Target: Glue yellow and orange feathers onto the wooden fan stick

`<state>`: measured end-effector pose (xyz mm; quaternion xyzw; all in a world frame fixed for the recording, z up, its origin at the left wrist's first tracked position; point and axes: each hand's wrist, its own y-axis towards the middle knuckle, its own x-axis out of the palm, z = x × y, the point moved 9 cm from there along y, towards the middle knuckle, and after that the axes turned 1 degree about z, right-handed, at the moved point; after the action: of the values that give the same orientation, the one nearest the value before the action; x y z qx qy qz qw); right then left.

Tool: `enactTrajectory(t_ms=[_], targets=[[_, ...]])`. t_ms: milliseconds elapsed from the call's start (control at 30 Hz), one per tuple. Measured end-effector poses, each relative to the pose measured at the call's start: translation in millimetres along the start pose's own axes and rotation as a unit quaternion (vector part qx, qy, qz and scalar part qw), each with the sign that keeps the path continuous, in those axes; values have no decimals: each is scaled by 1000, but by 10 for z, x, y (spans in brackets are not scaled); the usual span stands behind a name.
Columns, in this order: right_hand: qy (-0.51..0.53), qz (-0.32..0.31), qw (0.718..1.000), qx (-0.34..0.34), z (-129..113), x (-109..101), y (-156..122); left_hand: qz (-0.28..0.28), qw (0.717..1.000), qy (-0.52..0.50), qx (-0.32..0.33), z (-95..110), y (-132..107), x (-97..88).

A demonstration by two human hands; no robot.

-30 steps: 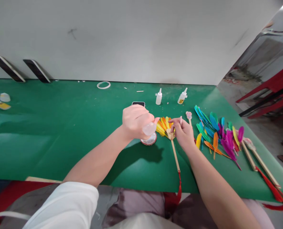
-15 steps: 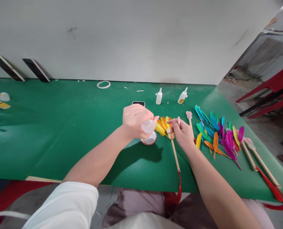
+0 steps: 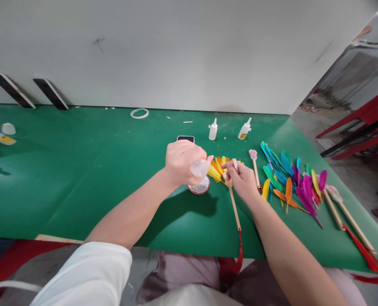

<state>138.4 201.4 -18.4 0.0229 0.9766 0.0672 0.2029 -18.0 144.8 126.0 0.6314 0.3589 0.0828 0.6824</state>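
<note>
My left hand (image 3: 184, 159) is closed round a translucent white squeeze bottle (image 3: 200, 168), tipped so its base faces me; the nozzle end is hidden. Just right of it lies a feather fan (image 3: 234, 206): yellow and orange feathers (image 3: 217, 172) spread from the wooden head of a thin stick with a red tassel (image 3: 240, 255) hanging over the table edge. The fingers of my right hand (image 3: 242, 180) are curled and pinched at the fan's head, covering part of the feathers. Below the bottle sits a small round red-rimmed dish (image 3: 199, 188) with whitish contents.
Loose coloured feathers (image 3: 286, 170) and more tasselled sticks (image 3: 348, 216) lie at right on the green table (image 3: 106, 178). Two small nozzle bottles (image 3: 213, 129) stand behind my hands. A phone (image 3: 185, 139) lies near my left hand. A white ring (image 3: 139, 113) lies by the wall.
The index finger of my right hand has drawn in slightly at the fan's head. My left hand still holds the bottle in about the same place. The view has shifted a little.
</note>
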Motion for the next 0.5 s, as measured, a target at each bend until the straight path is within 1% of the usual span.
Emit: enactTrajectory(t_ms=[300,400,500], targets=[[-29,-16,999,-11,-7,18,-7,-9,999,-7,-49,-65,-9,20],[-38,-19,999,-13,-23,21,-8,-10,997,-14,-76,-97,-25,17],[-54,-18,998,-16,-42,20,-5,-24,992,-35,-116,-154,-58,48]])
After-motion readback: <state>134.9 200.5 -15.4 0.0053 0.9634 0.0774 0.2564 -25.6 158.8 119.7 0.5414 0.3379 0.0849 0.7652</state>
